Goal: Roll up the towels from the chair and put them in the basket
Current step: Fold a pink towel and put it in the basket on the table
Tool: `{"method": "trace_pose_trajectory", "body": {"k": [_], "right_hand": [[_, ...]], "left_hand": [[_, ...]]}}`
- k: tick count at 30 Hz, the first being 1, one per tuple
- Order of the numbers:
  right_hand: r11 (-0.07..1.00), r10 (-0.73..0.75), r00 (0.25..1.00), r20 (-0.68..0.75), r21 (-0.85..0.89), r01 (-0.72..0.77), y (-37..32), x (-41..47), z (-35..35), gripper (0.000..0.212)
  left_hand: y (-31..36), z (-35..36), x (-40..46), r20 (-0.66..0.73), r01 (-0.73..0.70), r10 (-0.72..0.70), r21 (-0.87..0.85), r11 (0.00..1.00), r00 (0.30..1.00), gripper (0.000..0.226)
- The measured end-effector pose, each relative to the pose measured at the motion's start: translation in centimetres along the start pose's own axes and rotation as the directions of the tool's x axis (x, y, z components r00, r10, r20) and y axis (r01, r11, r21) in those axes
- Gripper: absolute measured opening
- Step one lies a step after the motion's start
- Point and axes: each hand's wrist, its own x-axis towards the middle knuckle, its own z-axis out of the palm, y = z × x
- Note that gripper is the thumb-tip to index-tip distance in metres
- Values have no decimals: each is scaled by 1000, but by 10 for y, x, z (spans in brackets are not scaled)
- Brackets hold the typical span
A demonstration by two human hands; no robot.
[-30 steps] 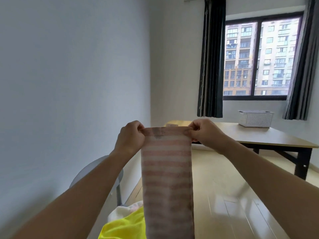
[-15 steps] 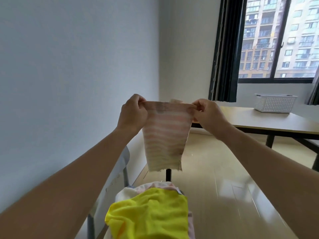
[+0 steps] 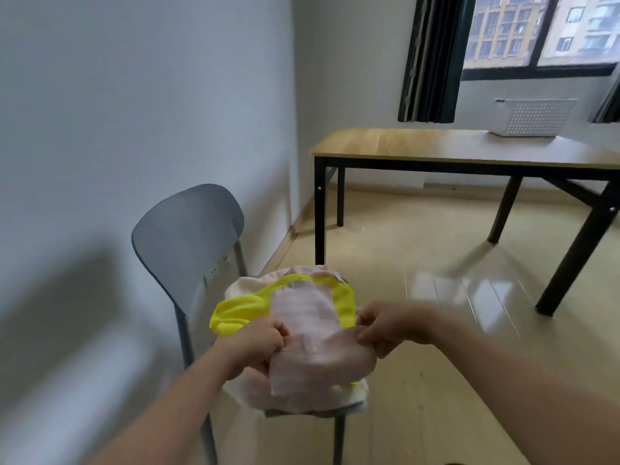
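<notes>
The gray chair (image 3: 188, 236) stands by the wall on the left, with a pile of towels on its seat. A yellow towel (image 3: 235, 312) lies in that pile. A second ago the pink striped towel (image 3: 312, 333) hung high in the air. Now it has come down flat on top of the pile. The left hand (image 3: 255, 344) pinches its near edge, and the right hand (image 3: 389, 325) pinches the other side. The towel looks ready to be rolled. The white basket (image 3: 531, 117) waits far off to the right on the surface (image 3: 419, 142).
</notes>
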Motion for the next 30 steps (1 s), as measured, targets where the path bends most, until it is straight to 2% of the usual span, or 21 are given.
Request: {"method": "trace_pose_trajectory", "body": {"k": [4, 10, 12, 15, 17, 20, 26, 28, 30], "right_hand": [[996, 58, 998, 5, -68, -57, 17, 21, 29, 5], [1000, -18, 974, -226, 19, 23, 9, 68, 25, 12], [997, -38, 953, -300, 55, 57, 5, 90, 17, 11], [988, -50, 905, -422, 112, 106, 0, 128, 5, 7], [979, -46, 871, -489, 150, 136, -2, 156, -2, 11], [974, -25, 824, -566, 171, 147, -1, 197, -11, 13], [947, 26, 775, -631, 265, 184, 12, 254, -14, 9], [891, 81, 791, -606, 401, 215, 19, 262, -10, 8], [844, 129, 841, -525, 503, 185, 24, 260, -9, 5]], "left_hand": [[-31, 19, 14, -14, -9, 9, 16, 1000, 1000, 34], [-46, 6, 60, -250, -74, 28, -177, 982, 968, 26], [-45, -4, 81, -312, -122, 58, -190, 974, 948, 23], [-33, -19, 118, -417, -180, 122, -103, 978, 901, 24], [-23, -24, 142, -471, -211, 155, -67, 975, 868, 25], [-16, -27, 182, -496, -193, 124, -91, 977, 860, 23], [-30, -23, 241, -528, -97, 68, -26, 995, 847, 18], [-39, -22, 251, -536, -64, 39, -28, 998, 843, 15], [-49, -20, 254, -499, -19, -30, -92, 996, 866, 11]]}}
